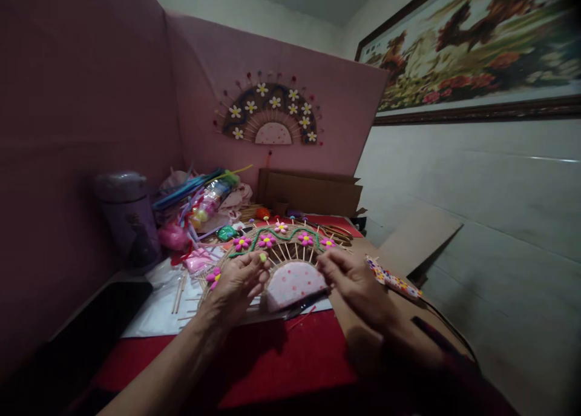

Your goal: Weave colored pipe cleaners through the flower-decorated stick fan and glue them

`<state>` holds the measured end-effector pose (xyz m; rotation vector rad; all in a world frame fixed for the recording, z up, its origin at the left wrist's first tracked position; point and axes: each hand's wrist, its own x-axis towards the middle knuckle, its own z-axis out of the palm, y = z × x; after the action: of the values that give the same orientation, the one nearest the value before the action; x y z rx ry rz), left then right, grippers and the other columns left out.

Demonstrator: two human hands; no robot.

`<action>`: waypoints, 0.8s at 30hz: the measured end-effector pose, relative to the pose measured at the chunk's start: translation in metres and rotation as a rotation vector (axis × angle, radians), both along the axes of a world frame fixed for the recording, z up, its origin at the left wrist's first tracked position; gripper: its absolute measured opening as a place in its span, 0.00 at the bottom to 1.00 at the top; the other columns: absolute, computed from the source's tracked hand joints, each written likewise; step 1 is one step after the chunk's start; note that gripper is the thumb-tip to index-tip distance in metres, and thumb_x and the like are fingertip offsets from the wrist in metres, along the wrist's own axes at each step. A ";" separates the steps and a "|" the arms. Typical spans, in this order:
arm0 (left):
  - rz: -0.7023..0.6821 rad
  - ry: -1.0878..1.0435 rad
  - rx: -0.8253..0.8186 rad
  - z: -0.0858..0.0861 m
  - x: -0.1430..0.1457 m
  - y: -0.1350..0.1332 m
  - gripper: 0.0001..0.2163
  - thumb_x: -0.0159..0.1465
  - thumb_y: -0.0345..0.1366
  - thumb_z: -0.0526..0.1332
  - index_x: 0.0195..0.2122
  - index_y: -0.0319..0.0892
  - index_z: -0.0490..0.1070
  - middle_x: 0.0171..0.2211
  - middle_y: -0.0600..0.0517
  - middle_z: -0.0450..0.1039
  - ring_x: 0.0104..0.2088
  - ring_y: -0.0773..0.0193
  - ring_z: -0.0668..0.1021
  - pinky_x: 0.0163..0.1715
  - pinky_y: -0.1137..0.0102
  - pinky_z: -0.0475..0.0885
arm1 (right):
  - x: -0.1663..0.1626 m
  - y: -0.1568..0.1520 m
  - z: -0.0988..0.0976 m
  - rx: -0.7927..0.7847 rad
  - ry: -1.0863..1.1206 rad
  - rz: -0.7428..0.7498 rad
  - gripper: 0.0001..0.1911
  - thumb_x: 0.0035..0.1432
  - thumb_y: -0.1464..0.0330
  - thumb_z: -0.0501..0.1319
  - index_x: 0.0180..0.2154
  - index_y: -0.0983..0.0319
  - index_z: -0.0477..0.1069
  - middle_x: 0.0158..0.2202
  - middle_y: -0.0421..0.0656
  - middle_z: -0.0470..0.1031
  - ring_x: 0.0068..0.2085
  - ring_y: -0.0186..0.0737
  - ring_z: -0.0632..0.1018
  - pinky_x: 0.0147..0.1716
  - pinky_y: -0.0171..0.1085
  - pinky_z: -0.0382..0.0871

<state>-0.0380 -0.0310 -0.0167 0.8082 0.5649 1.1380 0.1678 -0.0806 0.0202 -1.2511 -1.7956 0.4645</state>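
A fan-shaped craft [290,234] with a green wavy line and thin sticks stands on the table, with pink clay flowers [267,240] across it. Its half-round base [295,284] is pale pink with small dots. My left hand [238,280], in front of the craft's left side, pinches a small yellow-green lump of clay [262,257] between thumb and finger. On the other side, my right hand [345,277] is closed near the base's right edge. Its fingertips are pressed together, and I cannot make out what they hold.
A similar finished fan [272,113] hangs on the pink board. To the left are a purple tumbler [129,222], a dark phone-like slab [109,310] and bagged coloured clay [175,235]. Scissors [338,234] lie behind; a patterned glue gun [394,280] with a cord lies right.
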 end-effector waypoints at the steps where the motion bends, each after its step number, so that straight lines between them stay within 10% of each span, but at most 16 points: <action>1: -0.002 -0.003 0.008 0.000 0.000 0.000 0.10 0.47 0.32 0.69 0.29 0.35 0.70 0.24 0.52 0.69 0.19 0.77 0.67 0.15 0.83 0.61 | 0.020 -0.003 0.004 0.022 -0.030 -0.082 0.15 0.59 0.60 0.52 0.25 0.61 0.65 0.21 0.39 0.65 0.24 0.33 0.67 0.23 0.32 0.59; 6: 0.025 0.013 0.026 -0.003 -0.001 0.004 0.08 0.46 0.27 0.68 0.27 0.34 0.71 0.22 0.53 0.69 0.18 0.77 0.68 0.15 0.85 0.63 | 0.117 -0.003 -0.001 -0.084 -0.336 -0.522 0.13 0.56 0.62 0.52 0.26 0.61 0.70 0.23 0.42 0.72 0.26 0.37 0.71 0.26 0.34 0.61; 10: 0.062 0.056 -0.018 -0.003 0.000 0.007 0.06 0.47 0.22 0.66 0.26 0.34 0.71 0.22 0.52 0.70 0.19 0.76 0.70 0.17 0.85 0.66 | 0.161 -0.002 -0.026 -0.198 -0.546 -0.515 0.14 0.52 0.63 0.56 0.39 0.62 0.73 0.41 0.47 0.75 0.38 0.43 0.74 0.34 0.35 0.64; 24: 0.129 0.074 -0.084 0.007 0.002 0.000 0.08 0.54 0.19 0.57 0.32 0.34 0.72 0.25 0.48 0.72 0.24 0.69 0.76 0.23 0.79 0.73 | 0.172 0.009 -0.067 -0.226 -0.571 -0.550 0.25 0.45 0.71 0.57 0.49 0.63 0.65 0.44 0.49 0.71 0.43 0.46 0.72 0.38 0.36 0.61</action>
<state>-0.0362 -0.0309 -0.0094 0.7526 0.7303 1.1978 0.3400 -0.0719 -0.0472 -2.1132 -1.7597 -0.0174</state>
